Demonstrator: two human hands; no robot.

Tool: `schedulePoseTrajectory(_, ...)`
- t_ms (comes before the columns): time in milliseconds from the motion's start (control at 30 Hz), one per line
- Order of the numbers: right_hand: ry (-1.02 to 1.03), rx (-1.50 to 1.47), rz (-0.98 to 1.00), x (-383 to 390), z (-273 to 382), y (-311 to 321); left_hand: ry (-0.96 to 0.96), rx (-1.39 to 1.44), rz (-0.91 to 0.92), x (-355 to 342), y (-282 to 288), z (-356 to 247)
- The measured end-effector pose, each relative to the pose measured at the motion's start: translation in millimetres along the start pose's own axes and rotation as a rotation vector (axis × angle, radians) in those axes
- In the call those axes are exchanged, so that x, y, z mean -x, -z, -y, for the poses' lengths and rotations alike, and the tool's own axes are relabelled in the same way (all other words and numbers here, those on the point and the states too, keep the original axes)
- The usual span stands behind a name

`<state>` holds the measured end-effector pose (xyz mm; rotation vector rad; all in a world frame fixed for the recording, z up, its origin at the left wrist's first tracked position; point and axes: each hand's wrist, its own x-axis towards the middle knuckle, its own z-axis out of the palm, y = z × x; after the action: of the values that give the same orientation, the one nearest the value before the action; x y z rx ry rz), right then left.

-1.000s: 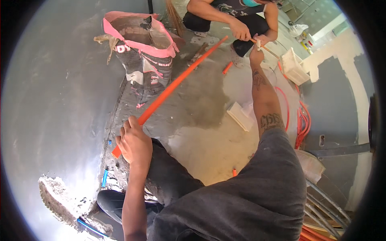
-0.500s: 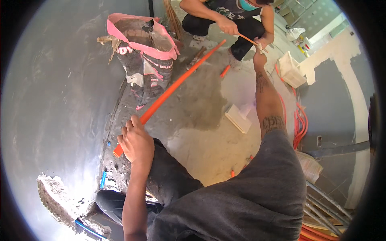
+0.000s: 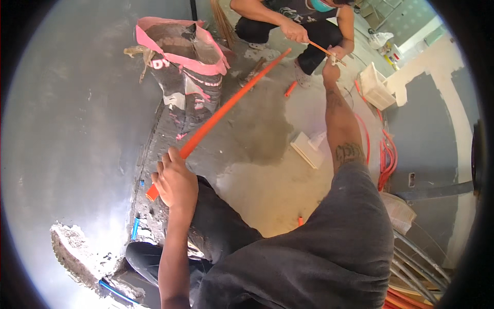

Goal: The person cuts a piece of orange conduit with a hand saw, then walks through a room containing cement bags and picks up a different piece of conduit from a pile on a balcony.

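Note:
My left hand (image 3: 175, 183) is closed around a long orange pipe (image 3: 221, 114), which slants up and away to the right. My right hand (image 3: 331, 71) reaches out at arm's length, closed on a small pale piece (image 3: 336, 58) too small to identify. Against it, a co-worker crouching opposite (image 3: 288, 15) holds a thin orange rod (image 3: 319, 46) with both hands, one near my fingers. Left of the pipe stands a worn black bag (image 3: 193, 95) with a pink rim, its inside greyish.
Beyond my knees are a white board (image 3: 303, 150), short orange pipe pieces (image 3: 289, 88) and a white bin (image 3: 373, 85). Red hoses (image 3: 388, 159) and grey conduits (image 3: 419, 257) lie right, a grey wall (image 3: 77, 129) left with broken plaster and blue pipes (image 3: 136, 227). A straw broom (image 3: 221, 20) stands behind the bag.
My right hand has moved slightly right from a second ago, and the co-worker's hands and thin rod have shifted a little with it. The long pipe is nearly still.

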<state>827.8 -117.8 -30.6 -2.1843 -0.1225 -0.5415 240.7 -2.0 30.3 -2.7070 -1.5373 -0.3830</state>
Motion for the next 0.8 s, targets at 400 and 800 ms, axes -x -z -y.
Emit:
schedulePoseTrajectory(400, 0.011, 0.106, -0.064, -14.1, -18.0, 11.8, -0.036, -0.004, 0.023, 6.3, -3.7, -3.7)
schedulePoseTrajectory(800, 0.148, 0.254, -0.180, -48.5, -22.5, 13.0, -0.047, 0.078, -0.007, -2.5, -0.4, -17.0)
